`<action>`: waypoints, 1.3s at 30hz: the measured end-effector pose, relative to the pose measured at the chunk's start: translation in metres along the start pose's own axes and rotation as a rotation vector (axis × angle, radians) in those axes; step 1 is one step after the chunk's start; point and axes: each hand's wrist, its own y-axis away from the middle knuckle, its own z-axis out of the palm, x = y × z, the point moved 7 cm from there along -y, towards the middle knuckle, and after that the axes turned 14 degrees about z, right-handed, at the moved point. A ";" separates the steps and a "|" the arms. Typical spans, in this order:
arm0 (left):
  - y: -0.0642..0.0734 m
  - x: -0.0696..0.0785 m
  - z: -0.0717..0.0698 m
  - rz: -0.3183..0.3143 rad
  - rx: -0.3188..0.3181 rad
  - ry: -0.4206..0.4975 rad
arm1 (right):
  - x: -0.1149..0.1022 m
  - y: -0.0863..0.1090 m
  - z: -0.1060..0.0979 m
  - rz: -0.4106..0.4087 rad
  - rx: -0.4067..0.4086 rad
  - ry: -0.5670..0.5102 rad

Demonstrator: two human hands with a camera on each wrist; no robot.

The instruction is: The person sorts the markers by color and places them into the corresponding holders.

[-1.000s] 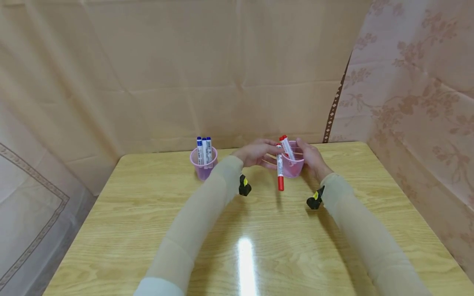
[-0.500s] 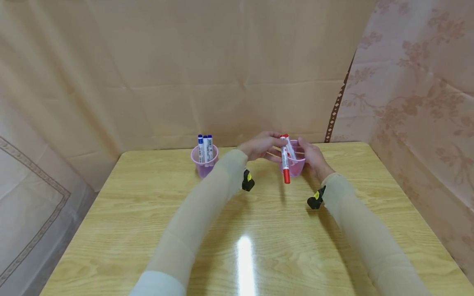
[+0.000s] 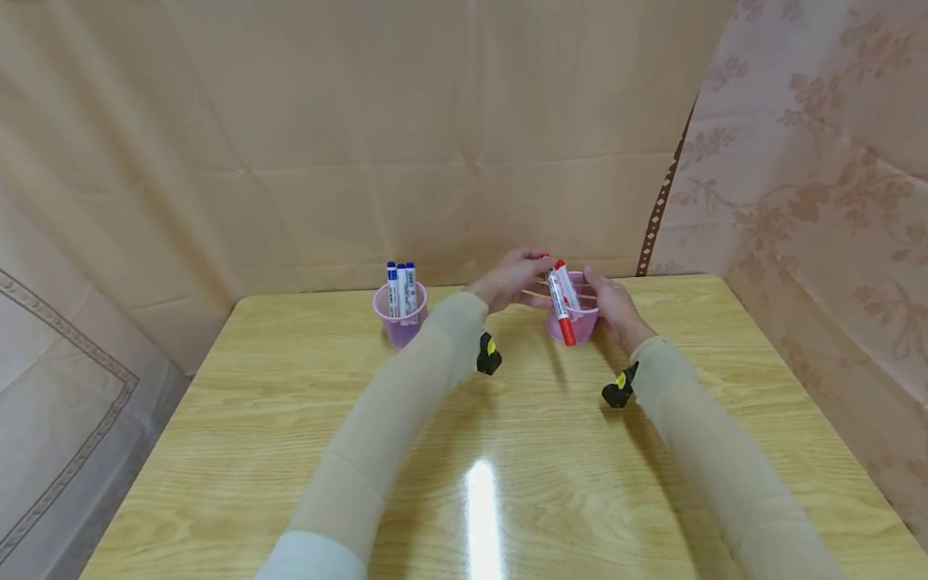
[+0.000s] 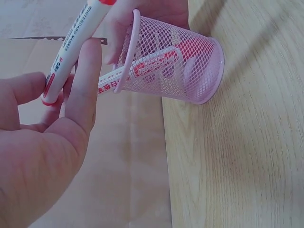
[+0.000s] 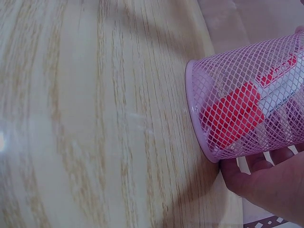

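Observation:
My left hand [image 3: 507, 282] pinches a red whiteboard marker [image 3: 559, 296] near its upper end; its red cap points down in front of a pink mesh pen cup [image 3: 586, 324]. In the left wrist view, thumb and fingers close on the end of this marker [image 4: 73, 47], which is slanted and outside the cup's rim. My right hand [image 3: 616, 310] holds the pen cup from the right side, fingers curled round its wall. Other red markers [image 3: 569, 283] lean inside that cup, their red caps [image 5: 235, 114] at the bottom, seen through the mesh in the right wrist view.
A second pink cup [image 3: 399, 332] stands to the left with several blue-ended markers [image 3: 402, 292] upright in it. Both cups are near the back edge of the wooden table [image 3: 290, 419]. A beige curtain [image 3: 326, 161] hangs right behind, and a floral cloth [image 3: 819, 185] on the right.
My left hand has moved up and slightly right with the marker, whose capped end now overlaps the front of the right cup and is tilted. My right hand stays on the cup.

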 end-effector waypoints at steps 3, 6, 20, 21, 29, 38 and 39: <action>-0.001 0.002 -0.003 0.031 0.037 0.032 | -0.001 0.000 0.000 -0.001 0.000 0.002; -0.002 0.006 -0.008 0.064 0.082 0.052 | -0.001 0.000 -0.001 0.003 0.004 0.019; -0.002 0.015 -0.018 0.143 0.229 0.071 | -0.002 0.002 -0.002 -0.002 0.013 0.005; -0.003 0.015 -0.019 0.151 0.236 0.072 | -0.003 0.002 -0.002 -0.007 0.010 0.000; -0.002 0.018 -0.028 0.208 0.302 0.046 | -0.002 0.001 -0.001 -0.008 0.004 -0.001; 0.001 0.020 -0.031 0.250 0.348 0.047 | 0.000 0.001 -0.002 0.011 0.019 0.027; 0.001 0.020 -0.030 0.250 0.343 0.039 | 0.000 0.001 -0.003 0.012 0.020 0.031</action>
